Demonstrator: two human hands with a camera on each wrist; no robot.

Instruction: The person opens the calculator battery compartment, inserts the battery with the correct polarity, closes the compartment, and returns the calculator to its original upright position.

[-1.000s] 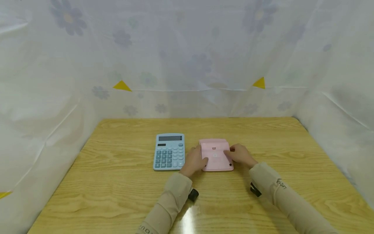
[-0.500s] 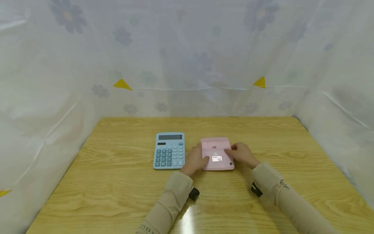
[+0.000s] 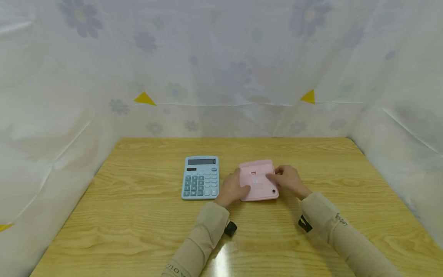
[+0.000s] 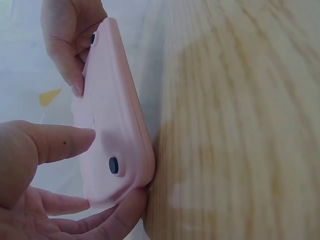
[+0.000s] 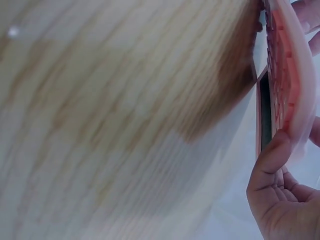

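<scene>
A pink calculator (image 3: 257,181) lies key side down, with its back showing in the head view. Its right side is raised off the table; the right wrist view catches the pink keys (image 5: 286,70) underneath. My right hand (image 3: 288,180) pinches the right edge between thumb and fingers. At the left edge is my left hand (image 3: 232,187), its fingers along the edge and its thumb over the back. The left wrist view has that left hand (image 4: 30,167) beside a dark round foot (image 4: 114,165) of the calculator. A blue calculator (image 3: 200,177) lies face up, left of the left hand.
Both calculators are on a wood-grain table (image 3: 138,231). White flowered sheeting (image 3: 214,69) encloses the back and both sides, with yellow triangles (image 3: 307,97) stuck on it. Dark straps (image 3: 230,228) sit at the wrists.
The pink calculator's right side has risen, and it has turned slightly and shifted a little right. Both hands moved with it. The blue calculator stays put.
</scene>
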